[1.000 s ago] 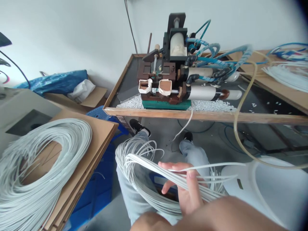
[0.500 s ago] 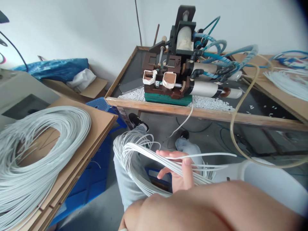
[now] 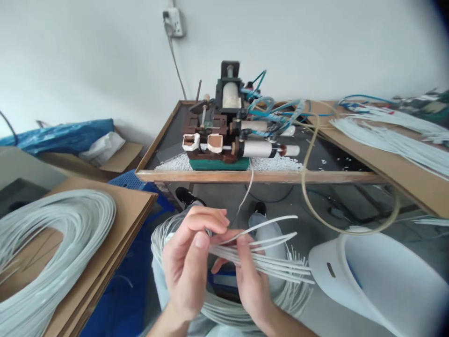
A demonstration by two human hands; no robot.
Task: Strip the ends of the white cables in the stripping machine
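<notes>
A bundle of white wires (image 3: 280, 267) stretches across in front of me above my lap, its cut ends fanning out to the right. My right hand (image 3: 253, 281) is closed on it, the thumb pressing from above. My left hand (image 3: 189, 260) curls round the same wires further left, fingers bent over the top; its grip is partly hidden. Two or three wire ends stand apart above the rest of the bunch. The coiled remainder of the wires (image 3: 224, 311) hangs in a loop over my legs.
A pneumatic machine (image 3: 210, 126) with hoses stands on a wood-edged table (image 3: 224, 176) among white scraps. Coiled wire (image 3: 87, 220) lies on cardboard (image 3: 135, 206) at left. More wires (image 3: 386, 140) rest at right, above a white bin (image 3: 329, 267). A yellowish hose (image 3: 305, 187) loops over the table edge.
One arm that crossed in front of the bundle has drawn back, and both hands now meet at the wires. My view has shifted, with the machine appearing further off and more to the left.
</notes>
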